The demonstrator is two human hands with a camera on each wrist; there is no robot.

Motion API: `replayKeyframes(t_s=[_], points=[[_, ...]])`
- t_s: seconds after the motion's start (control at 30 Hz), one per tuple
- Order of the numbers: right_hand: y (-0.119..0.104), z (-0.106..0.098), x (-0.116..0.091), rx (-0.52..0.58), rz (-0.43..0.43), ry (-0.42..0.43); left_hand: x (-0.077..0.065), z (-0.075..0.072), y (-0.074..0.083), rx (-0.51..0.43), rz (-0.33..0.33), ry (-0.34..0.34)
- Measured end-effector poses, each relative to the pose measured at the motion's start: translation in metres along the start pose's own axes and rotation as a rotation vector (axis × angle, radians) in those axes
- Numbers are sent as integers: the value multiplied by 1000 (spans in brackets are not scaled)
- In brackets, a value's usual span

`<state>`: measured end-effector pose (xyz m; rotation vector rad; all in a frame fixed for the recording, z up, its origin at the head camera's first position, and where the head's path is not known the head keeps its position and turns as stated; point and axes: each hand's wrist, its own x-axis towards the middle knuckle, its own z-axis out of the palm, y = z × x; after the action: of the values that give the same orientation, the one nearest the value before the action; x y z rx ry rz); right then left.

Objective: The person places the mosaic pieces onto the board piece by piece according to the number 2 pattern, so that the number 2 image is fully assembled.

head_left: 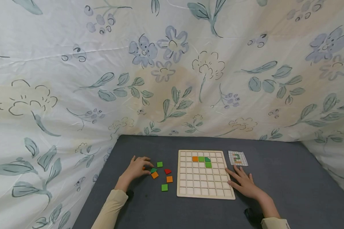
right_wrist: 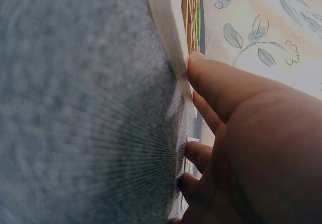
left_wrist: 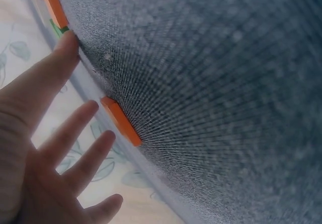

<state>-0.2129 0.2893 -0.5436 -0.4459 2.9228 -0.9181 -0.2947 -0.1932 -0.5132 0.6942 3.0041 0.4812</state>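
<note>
My left hand (head_left: pixel 137 168) reaches in among loose tiles left of the board, fingers spread. Its thumb (left_wrist: pixel 66 45) is right at a green piece (head_left: pixel 154 170); the index finger is hidden behind the thumb in the left wrist view. An orange tile (left_wrist: pixel 121 121) stands beyond the other fingers. My right hand (head_left: pixel 245 184) rests at the right edge of the wooden grid board (head_left: pixel 205 194), thumb (right_wrist: pixel 211 75) against its rim. On the board lie an orange tile (head_left: pixel 195 158), two green squares (head_left: pixel 201 158) and a dark green rounded piece (head_left: pixel 207 159).
A printed pattern card (head_left: pixel 233 156) lies right of the board, just past the right fingertips. Between left hand and board are a red piece (head_left: pixel 167 171), orange squares (head_left: pixel 169 179) and green squares (head_left: pixel 164 187). Floral cloth (head_left: pixel 172 105) hangs behind the grey table (head_left: pixel 149 210).
</note>
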Motion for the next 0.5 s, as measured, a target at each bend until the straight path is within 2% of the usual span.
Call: replayKeyframes(t_s=[0.5], points=[[1, -1, 1, 10, 7, -7, 0, 1, 2, 19, 17, 36]])
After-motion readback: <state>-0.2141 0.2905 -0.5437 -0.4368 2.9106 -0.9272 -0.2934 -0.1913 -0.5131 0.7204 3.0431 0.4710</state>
